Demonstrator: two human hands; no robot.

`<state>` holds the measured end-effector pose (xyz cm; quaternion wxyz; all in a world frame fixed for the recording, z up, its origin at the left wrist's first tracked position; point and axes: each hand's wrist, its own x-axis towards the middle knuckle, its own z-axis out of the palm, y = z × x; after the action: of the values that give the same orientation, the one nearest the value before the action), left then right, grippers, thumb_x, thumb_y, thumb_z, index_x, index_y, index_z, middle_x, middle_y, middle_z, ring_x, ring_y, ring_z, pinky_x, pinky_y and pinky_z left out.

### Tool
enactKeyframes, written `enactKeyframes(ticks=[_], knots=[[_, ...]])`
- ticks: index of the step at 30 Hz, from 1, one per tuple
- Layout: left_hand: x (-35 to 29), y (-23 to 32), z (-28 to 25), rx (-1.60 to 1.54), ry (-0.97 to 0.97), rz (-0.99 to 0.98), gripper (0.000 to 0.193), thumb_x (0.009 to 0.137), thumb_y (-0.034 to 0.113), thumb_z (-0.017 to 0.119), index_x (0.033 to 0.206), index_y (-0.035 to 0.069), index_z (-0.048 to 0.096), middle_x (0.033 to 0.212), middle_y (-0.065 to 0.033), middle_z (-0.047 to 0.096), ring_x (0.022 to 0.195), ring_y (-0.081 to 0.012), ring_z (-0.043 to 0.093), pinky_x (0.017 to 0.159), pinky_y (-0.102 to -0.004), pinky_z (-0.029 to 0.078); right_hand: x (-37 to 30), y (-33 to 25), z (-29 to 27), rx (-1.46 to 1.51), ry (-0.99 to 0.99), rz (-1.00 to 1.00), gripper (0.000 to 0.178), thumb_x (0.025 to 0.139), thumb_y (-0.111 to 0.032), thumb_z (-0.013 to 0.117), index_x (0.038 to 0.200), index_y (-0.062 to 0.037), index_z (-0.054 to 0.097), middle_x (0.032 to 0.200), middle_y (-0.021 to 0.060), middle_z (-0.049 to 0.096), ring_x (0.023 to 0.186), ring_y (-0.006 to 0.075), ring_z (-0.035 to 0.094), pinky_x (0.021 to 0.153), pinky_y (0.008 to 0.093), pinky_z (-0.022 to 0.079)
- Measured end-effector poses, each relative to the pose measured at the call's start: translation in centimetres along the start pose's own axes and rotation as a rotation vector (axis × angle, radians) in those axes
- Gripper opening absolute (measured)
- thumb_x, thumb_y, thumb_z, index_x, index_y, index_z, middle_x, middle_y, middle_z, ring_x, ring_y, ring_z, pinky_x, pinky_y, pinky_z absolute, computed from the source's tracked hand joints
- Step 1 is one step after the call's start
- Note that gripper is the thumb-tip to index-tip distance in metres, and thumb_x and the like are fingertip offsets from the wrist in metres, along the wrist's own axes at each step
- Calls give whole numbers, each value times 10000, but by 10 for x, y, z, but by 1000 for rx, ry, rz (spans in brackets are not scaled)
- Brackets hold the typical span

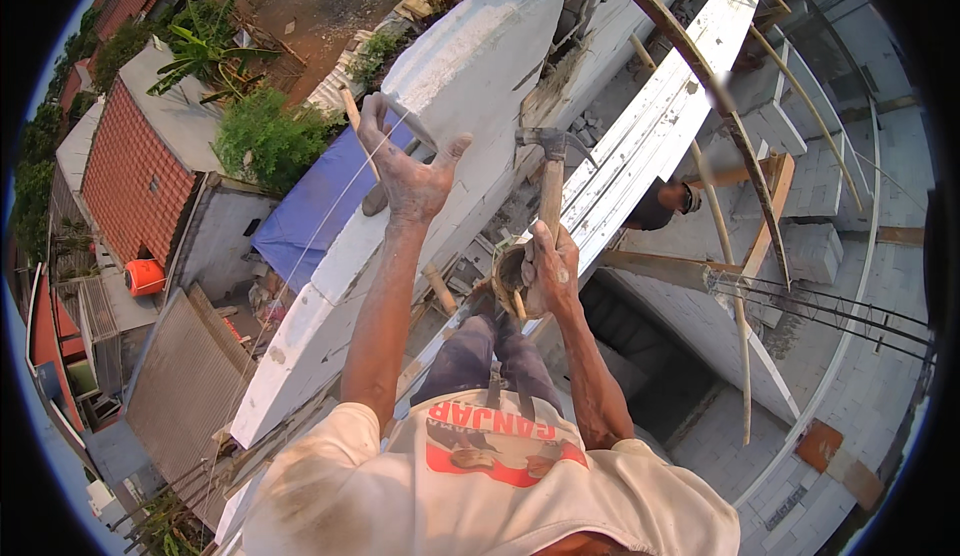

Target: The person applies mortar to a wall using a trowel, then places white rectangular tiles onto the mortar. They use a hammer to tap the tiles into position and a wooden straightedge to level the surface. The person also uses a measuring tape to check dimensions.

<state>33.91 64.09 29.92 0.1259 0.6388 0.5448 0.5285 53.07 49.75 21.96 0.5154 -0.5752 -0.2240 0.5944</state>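
A hammer in one hand, the other spread wide

Think of a clock with 12 at the top. The hammer (551,186) is near 1 o'clock. The right hand (552,268), near 3 o'clock, holds it by its wooden handle, with the head up and the claw turned toward 4 o'clock. A round brown thing (502,291) is just beside that hand. I cannot tell if the hand holds it too.

The left hand (412,178), near 11 o'clock, is wide, with its thumb and fingers apart. A wooden stick (351,114) shows just past its fingers. I cannot tell if they touch.

To use the hammer well, I think the grip should be lower on the handle, with small, straight swings. The left hand should stay out of the way of the head.

Now the edges. The white wall (460,66) runs from 12 down to 8 o'clock. Past it, at 9 to 10, a blue sheet (300,231) and a red roof (130,176) look far below, so a dropped tool could fall that way. A dark gap (660,386) is at 4 o'clock. Long white boards (650,126) go up toward 1 or 2, with a person (660,206) near them. A bent bar (668,31) crosses there, so big swings that way look risky. The space over the wall looks roomier.
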Motion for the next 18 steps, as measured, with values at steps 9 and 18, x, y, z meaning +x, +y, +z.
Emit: enactKeyframes(ticks=[9, 18], knots=[[35, -8, 14, -192, -45, -86, 892, 731, 231, 930, 1387, 25, 362, 1291, -215, 492, 1217, -349, 546, 1035, -465, 458, -19, -111, 42, -345, 70, -269, 546, 1062, -214, 545, 1529, 11, 374, 966, 92, 668, 677, 135, 594, 602, 281, 513], [35, -3, 20, -102, 31, 30, 860, 733, 212, 915, 1373, 12, 377, 1257, -202, 472, 1174, -374, 533, 1006, -482, 453, 28, -176, 61, -964, 115, -1066, 697, 1027, -60, 564, 1643, -135, 247, 1217, 274, 676, 1010, 307, 719, 845, 428, 577]])
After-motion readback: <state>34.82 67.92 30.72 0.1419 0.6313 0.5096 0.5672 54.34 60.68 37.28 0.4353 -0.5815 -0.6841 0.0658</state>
